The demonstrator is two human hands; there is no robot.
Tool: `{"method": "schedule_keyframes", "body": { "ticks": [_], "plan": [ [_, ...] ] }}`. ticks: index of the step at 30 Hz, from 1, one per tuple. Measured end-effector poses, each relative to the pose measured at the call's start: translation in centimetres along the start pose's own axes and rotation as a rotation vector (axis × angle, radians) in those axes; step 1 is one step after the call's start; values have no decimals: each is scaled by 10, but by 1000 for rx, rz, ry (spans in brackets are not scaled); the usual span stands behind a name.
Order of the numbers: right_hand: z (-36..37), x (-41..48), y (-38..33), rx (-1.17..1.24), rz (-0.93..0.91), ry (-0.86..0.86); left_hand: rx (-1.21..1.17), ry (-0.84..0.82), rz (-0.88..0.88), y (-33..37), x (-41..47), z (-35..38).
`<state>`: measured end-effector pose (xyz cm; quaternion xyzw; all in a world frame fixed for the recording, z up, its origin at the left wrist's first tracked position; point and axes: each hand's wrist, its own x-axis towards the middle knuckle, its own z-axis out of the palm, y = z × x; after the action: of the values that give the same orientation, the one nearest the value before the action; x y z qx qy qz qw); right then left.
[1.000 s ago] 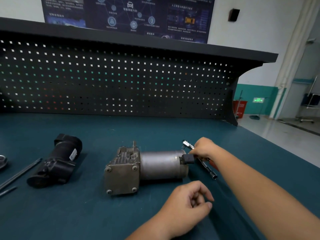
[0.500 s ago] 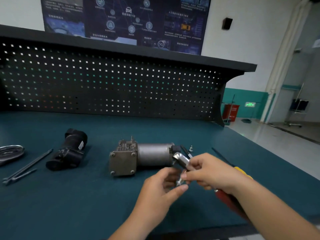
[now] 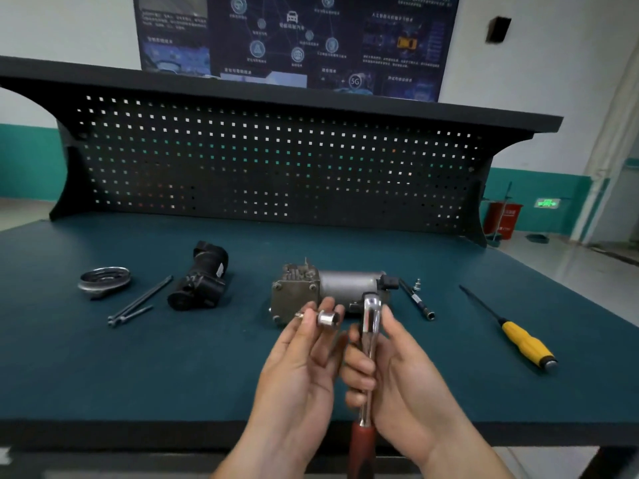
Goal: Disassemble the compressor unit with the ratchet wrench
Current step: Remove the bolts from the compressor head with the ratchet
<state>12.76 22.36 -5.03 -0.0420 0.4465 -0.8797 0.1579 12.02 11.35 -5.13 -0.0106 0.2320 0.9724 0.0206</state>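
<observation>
Left hand (image 3: 304, 361) pinches the small, likely slippery socket (image 3: 327, 319); right hand (image 3: 397, 375) grips the stiff, probably weighty wrench (image 3: 371, 326) mid-length.

Lower centre of the frame: a person's left hand (image 3: 297, 361) and right hand (image 3: 397, 371), both bare. The left forearm (image 3: 249, 454) and right forearm (image 3: 460, 458) run uncovered to the bottom edge.

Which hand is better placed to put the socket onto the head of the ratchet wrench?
Left. The left hand pinches the socket just beside the head of the ratchet wrench. The right hand grips the wrench shaft, so it can only steady the tool.
</observation>
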Motion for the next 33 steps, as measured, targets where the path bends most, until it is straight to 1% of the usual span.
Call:
{"method": "schedule_keyframes", "body": {
  "ticks": [4, 8, 13, 18, 21, 24, 26, 28, 30, 33],
  "plan": [
    [8, -9, 2, 67, -8, -66, -3, -13, -6, 4, -11, 1],
    [12, -17, 4, 30, 14, -116, 76, -56, -14, 7, -23, 5],
    [13, -25, 2, -59, 32, -111, 76, -101, -60, 5, -32, 9],
    [18, -35, 0, -115, 7, -88, 33, -99, 22, 1, -35, 6],
    [23, -36, 5, -139, 7, -24, 134, -121, 80, -5, -36, 2],
    [26, -35, 13, -66, 70, 2, 248, -97, 203, -9, -33, -7],
    [27, -33, 18, 6, 87, 14, 327, -78, 215, -10, -29, -14],
    [25, -28, 22, 21, 80, 35, 315, -54, 185, -9, -25, -19],
    [23, -24, 23, -66, 69, 40, 203, -36, 127, -7, -20, -23],
    [20, -18, 18, -342, -26, -38, 50, -21, 41, -1, -8, -33]
  ]
}}
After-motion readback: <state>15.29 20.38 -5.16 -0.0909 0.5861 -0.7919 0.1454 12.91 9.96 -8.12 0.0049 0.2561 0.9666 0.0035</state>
